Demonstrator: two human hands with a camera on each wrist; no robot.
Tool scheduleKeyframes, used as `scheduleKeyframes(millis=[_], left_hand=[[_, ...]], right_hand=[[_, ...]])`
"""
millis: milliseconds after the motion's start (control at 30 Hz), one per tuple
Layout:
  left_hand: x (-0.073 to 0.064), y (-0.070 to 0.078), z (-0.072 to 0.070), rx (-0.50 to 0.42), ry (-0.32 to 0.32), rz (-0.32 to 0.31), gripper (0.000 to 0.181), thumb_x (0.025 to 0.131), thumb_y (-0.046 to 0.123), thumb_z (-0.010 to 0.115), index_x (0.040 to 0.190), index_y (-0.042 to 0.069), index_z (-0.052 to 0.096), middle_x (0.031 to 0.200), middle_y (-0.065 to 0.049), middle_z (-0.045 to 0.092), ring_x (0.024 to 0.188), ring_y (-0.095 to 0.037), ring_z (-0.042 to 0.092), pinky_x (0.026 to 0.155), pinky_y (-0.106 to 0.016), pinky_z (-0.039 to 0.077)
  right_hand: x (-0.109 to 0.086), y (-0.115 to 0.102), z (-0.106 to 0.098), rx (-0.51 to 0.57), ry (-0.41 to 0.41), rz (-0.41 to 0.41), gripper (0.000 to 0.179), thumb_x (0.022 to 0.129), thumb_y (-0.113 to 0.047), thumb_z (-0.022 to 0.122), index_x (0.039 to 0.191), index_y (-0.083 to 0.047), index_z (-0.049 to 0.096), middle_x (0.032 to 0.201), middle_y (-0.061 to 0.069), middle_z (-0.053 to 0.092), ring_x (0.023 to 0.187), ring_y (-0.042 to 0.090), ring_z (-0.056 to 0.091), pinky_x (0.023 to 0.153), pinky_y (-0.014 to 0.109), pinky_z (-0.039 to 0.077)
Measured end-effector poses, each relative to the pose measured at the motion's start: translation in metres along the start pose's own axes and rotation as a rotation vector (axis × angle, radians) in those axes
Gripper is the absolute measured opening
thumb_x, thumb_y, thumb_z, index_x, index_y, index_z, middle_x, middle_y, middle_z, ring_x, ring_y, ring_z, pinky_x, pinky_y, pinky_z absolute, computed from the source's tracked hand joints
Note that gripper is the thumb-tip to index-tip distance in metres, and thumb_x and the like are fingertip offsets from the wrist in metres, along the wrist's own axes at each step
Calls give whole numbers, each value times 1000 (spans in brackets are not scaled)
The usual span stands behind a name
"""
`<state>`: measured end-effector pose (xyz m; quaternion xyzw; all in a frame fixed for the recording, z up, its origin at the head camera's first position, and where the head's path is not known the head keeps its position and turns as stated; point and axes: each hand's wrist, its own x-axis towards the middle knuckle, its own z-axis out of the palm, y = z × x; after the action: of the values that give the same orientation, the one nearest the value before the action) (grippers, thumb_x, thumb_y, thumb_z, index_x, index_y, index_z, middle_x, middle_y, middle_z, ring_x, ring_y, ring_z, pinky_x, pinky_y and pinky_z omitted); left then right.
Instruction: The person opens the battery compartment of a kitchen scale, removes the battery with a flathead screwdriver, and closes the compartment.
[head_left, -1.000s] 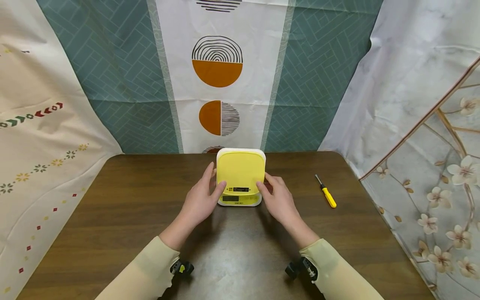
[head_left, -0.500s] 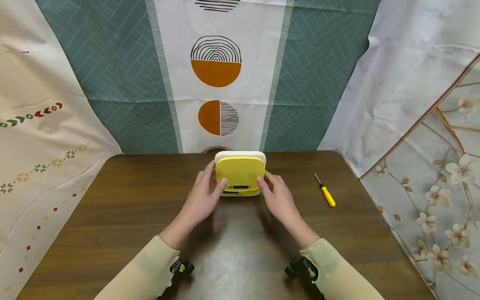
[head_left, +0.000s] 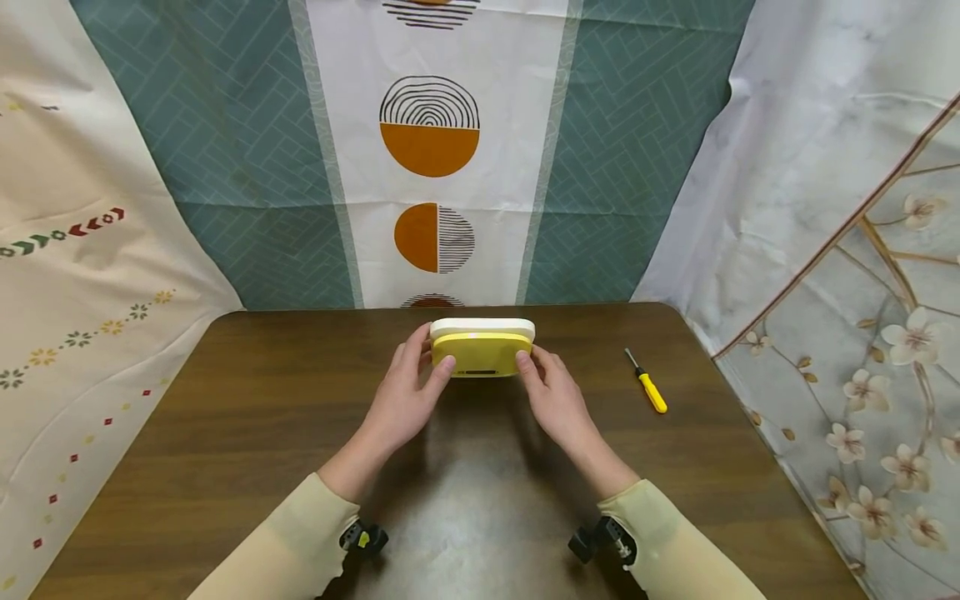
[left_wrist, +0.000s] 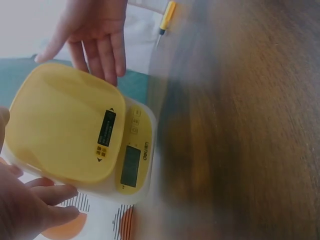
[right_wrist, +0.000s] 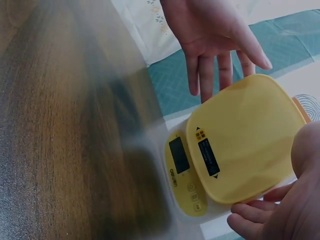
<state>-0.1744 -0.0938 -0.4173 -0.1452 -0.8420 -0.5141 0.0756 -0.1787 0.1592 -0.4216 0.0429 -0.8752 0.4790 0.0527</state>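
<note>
A yellow and white kitchen scale (head_left: 480, 350) is held between both hands at the far middle of the table. It stands tipped up, its white rim at the top in the head view and its yellow platform toward me. The left hand (head_left: 401, 396) grips its left side, thumb at the front and fingers going behind. The right hand (head_left: 557, 400) grips the right side the same way. In the left wrist view, the scale's dark display (left_wrist: 130, 166) and buttons face the camera. Whether its lower edge touches the table cannot be told.
A screwdriver (head_left: 647, 382) with a yellow handle lies on the right of the brown wooden table (head_left: 247, 433). Patterned cloth (head_left: 247, 150) hangs behind the far edge, and more cloth covers both sides.
The scale has been tipped further up, so its platform looks much narrower from the head and its display drops out of that view. Both hands keep hold and barely move.
</note>
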Motion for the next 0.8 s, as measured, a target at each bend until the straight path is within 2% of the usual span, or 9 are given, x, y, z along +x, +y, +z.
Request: scheduleKeyframes(millis=[167, 467, 800], left_hand=[[0, 2, 0, 12, -3, -2, 73, 113, 41, 66, 169, 8, 34, 161, -16, 50, 152, -37, 51, 124, -52, 42], [-3, -3, 0, 53, 14, -72, 68, 113, 52, 61, 162, 10, 41, 163, -17, 55, 154, -31, 51, 123, -60, 41], [-4, -9, 1, 75, 13, -87, 57, 114, 49, 61, 151, 8, 45, 160, -20, 58, 149, -35, 56, 116, -62, 47]], right_hand=[[-1, 3, -1, 19, -1, -2, 73, 117, -57, 47, 163, -1, 51, 153, 22, 61, 141, 39, 61, 120, 61, 45], [1, 5, -3, 79, -37, 3, 71, 118, -58, 41, 164, -6, 51, 162, 21, 56, 152, 39, 50, 125, 61, 38], [2, 10, 2, 84, -27, 46, 61, 117, -56, 47, 151, -6, 58, 143, 19, 66, 133, 36, 60, 117, 58, 45]])
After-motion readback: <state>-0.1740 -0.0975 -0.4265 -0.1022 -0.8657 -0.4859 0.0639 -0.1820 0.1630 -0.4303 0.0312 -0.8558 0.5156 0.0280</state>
